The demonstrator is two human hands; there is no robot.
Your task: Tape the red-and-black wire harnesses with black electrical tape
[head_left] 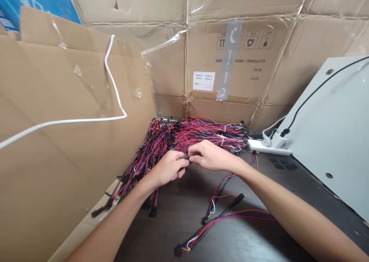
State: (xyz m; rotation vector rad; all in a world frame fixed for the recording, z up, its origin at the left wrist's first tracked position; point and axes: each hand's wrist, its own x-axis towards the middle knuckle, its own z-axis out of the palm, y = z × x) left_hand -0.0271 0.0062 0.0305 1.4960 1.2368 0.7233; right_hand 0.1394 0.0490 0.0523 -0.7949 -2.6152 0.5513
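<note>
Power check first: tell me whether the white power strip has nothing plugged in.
No, a white adapter sits plugged into the power strip.

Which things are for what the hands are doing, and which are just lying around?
Part of the job, it seems:
left hand
right hand
small dark piece between them
big wire pile
loose wires in front

Probably just there:
power strip
white cable
brown cardboard

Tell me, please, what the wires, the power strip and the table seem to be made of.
Wires: probably soft plastic coating, slightly glossy, judging by the smooth, coloured, bending strands; the cores are hidden.
Power strip: likely hard white plastic, satin, by its even, moulded-looking casing.
Table: perhaps laminate or coated wood, dark, semi-gloss; the soft reflections leave both open.
</note>
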